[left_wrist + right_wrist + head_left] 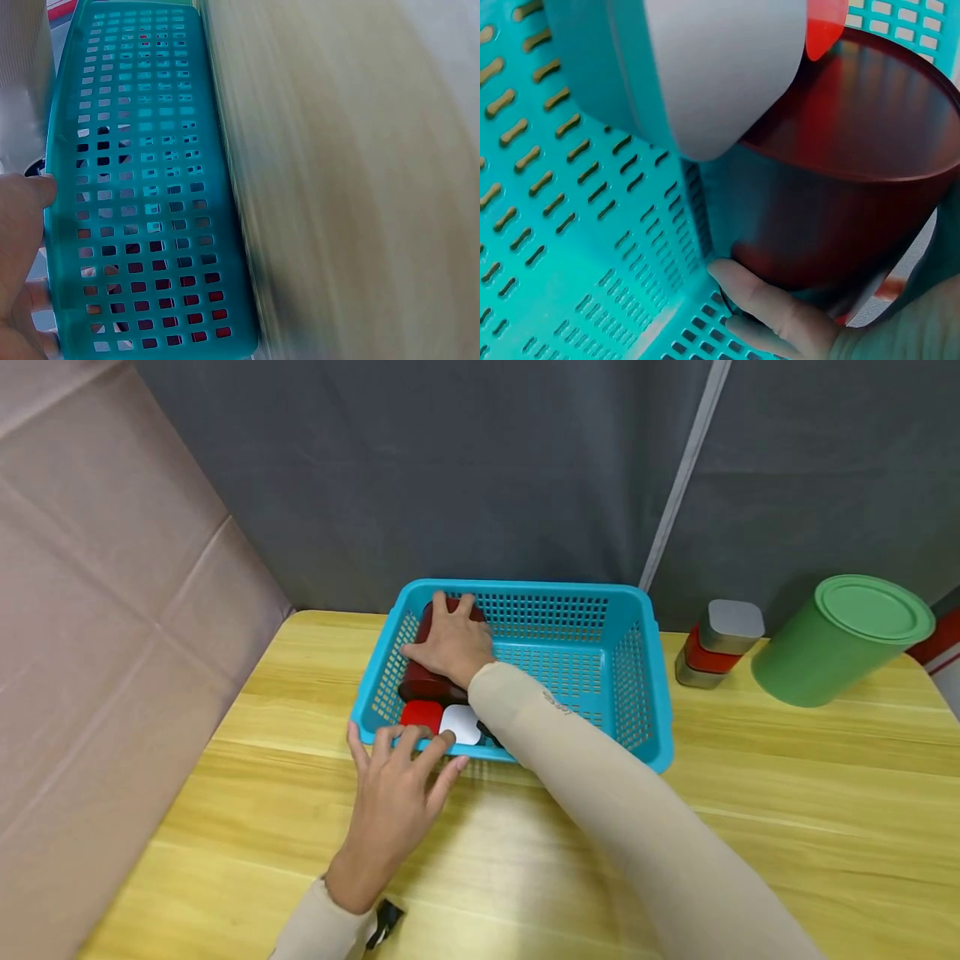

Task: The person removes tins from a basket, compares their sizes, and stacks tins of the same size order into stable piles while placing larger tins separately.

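Note:
A light blue plastic basket (660, 693) with perforated walls sits on the wooden table. Inside its left end lies a dark red cylindrical canister (429, 683); the right wrist view shows its round end. My right hand (453, 643) reaches in and grips the canister from above, fingers spread round its side. Close to the near wall are a red square-topped container (422, 715) and a whitish square-topped one (461, 724). My left hand (397, 785) holds the basket's near rim at the left, fingers bent over it. Part of a black thing by the whitish container is hidden under my right arm.
Right of the basket stands a stack of silver and red square containers (718, 643), beside a large green lidded canister (843, 639). A dark grey curtain (450, 468) hangs behind the table (810, 793); pinkish fabric (112, 610) lines the left side.

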A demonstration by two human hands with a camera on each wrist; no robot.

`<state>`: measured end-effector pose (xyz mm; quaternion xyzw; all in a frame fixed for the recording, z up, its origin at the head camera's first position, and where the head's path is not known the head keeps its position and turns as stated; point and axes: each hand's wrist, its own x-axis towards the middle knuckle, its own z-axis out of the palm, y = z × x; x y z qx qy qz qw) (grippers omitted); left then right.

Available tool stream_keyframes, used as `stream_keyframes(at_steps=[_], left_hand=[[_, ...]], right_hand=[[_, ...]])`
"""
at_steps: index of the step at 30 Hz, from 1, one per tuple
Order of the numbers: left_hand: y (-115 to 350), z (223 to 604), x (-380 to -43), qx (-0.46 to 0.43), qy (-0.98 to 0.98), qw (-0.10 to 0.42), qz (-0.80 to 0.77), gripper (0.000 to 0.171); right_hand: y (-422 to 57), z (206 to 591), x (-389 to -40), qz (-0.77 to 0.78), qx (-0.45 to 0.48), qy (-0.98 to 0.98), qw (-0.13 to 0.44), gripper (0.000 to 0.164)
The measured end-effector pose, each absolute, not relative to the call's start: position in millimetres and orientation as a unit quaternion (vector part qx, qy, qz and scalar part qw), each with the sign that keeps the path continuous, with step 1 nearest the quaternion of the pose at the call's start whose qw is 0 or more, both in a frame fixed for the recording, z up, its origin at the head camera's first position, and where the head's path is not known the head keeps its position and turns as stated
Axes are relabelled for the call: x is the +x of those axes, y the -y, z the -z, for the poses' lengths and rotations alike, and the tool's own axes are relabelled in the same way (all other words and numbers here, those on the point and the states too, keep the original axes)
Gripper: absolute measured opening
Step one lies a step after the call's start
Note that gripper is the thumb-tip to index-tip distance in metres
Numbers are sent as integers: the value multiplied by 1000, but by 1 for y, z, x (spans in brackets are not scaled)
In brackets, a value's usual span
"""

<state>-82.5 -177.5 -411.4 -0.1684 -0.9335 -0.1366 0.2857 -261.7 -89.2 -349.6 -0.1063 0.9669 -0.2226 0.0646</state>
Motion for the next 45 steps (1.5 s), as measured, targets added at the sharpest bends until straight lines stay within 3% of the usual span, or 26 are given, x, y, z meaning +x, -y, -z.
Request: stream_keyframes(at_steps=[5,9,14,18,29,38,45], left_hand=[[177,411,-83,-169,934,284,133,30],[177,411,-83,-169,935,282,134,29],[177,412,-82,-167,933,290,135,53],[177,412,-81,-166,930,297,138,60],[178,412,-82,-167,932,288,141,51],[179,412,-82,-166,933,290,138,35],[179,413,-84,-161,933,289,137,41]], right_hand=[[89,349,-262,220,-105,-969,52,86],[89,349,-262,223,-105,-968,44,84],[88,348,-262,227,-107,-967,39,84],[87,347,-262,232,-107,-966,39,87],[78,336,-263,252,-96,-962,49,90],[66,323,-262,306,-96,-947,27,83],[54,312,-260,325,-98,-940,26,86]])
